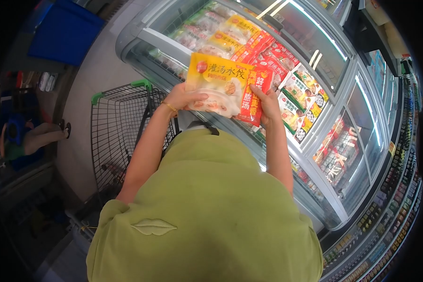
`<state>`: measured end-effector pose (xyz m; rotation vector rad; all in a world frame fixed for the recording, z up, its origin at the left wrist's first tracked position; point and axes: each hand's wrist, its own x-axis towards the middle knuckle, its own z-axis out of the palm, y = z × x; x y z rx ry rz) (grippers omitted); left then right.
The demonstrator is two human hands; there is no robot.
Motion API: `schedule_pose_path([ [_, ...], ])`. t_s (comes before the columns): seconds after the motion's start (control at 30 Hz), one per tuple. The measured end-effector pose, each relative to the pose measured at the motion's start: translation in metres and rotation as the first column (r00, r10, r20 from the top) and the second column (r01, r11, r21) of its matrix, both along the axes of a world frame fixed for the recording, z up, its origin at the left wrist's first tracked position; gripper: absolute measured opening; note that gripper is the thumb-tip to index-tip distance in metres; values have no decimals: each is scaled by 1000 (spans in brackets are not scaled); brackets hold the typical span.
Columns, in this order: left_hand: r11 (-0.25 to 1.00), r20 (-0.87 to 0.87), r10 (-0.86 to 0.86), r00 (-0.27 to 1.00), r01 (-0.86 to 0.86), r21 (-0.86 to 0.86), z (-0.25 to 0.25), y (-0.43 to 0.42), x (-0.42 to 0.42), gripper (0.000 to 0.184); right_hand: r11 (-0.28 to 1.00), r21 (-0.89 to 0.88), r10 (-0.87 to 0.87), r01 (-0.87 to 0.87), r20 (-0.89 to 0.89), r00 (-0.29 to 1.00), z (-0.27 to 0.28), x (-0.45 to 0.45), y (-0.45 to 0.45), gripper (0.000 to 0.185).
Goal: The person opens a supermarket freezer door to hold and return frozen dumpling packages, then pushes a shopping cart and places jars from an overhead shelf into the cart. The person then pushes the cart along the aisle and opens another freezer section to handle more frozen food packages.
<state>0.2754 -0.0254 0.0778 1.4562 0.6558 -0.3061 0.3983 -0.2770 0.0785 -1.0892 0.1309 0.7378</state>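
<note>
Between both hands is a yellow and red bag of frozen dumplings [216,87], held up in front of my chest over the freezer's near edge. Its printed front, with a picture of dumplings, faces me. My left hand [181,97] grips its left side, thumb across the front and the other fingers hidden behind. On the red right side my right hand [268,104] has its thumb on the front. Under and beyond the bag, the chest freezer [148,35] holds similar yellow dumpling bags [228,42], red bags [284,52] and green-and-white packs [298,89].
A shopping cart [120,105] with green corner pieces stands close on my left. Glass freezer lids [305,33] and frames run to the right, beside shelves of small goods [385,207]. Another person [37,136] is at far left, below a blue box-like object [66,30].
</note>
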Motion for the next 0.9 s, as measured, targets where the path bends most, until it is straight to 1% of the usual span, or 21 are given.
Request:
schedule_pose_path([
  [0.07,999,11,-23,1000,23,-25,2,0,1,42,1000,-12,-2,2,-2,1000,-2,1,0,31],
  [0.17,998,35,-13,999,15,-57,-9,2,3,39,1000,-21,-7,7,-4,1000,-1,1,0,30],
  [0.2,998,34,-15,999,17,-58,-3,0,4,39,1000,-15,-11,11,-4,1000,0,1,1,30],
  [0.27,989,41,44,998,-38,-142,10,-3,4,36,1000,-5,-10,10,-4,1000,3,1,1,30],
  [0.3,989,37,41,999,-35,-142,7,2,5,36,1000,4,-5,5,-5,1000,3,0,0,30],
  [0.33,986,-15,6,1000,-9,-167,3,12,8,39,1000,4,-8,8,-8,1000,2,1,-1,30],
  [0.37,981,-65,-29,997,16,-192,-1,18,10,44,999,43,-10,12,-44,999,0,4,-2,31],
  [0.4,981,-66,-32,997,18,-192,-3,17,13,44,996,83,-11,18,-81,997,0,5,-2,32],
  [0.43,969,-83,43,996,-62,-240,-6,16,17,49,996,84,-14,21,-82,997,1,5,-1,32],
  [0.47,948,-104,116,988,-141,-285,-8,13,20,55,992,106,-54,68,-129,990,2,5,0,33],
  [0.5,949,-106,113,988,-139,-284,-1,9,22,55,985,126,-92,115,-178,980,2,5,0,34],
  [0.57,924,-84,148,985,-168,-344,21,1,26,56,984,139,-84,113,-200,976,-2,7,-1,34],
  [0.6,925,-86,144,986,-165,-343,20,1,27,56,983,152,-73,107,-218,973,-3,8,-2,34],
  [0.63,939,-84,140,987,-159,-306,20,1,29,56,982,152,-76,111,-219,973,-3,8,-1,34],
  [0.67,951,-82,135,987,-153,-269,20,2,31,57,980,156,-88,121,-203,975,-3,7,-1,34],
  [0.7,952,-83,132,988,-150,-268,18,2,32,57,978,160,-100,131,-187,977,-3,7,0,34],
  [0.77,946,-98,178,979,-198,-258,13,4,33,59,979,157,-102,132,-188,977,0,7,0,34],
  [0.8,947,-98,176,979,-196,-256,13,4,34,59,979,154,-100,130,-190,977,1,7,0,34],
  [0.83,931,-114,194,974,-219,-292,14,4,33,59,979,155,-101,132,-192,976,-3,8,0,34],
  [0.87,913,-130,211,969,-243,-327,14,5,33,60,980,153,-97,131,-213,972,-9,9,-1,35],
  [0.9,914,-133,212,968,-244,-325,8,6,33,60,980,150,-92,130,-235,968,-9,10,-1,35],
])
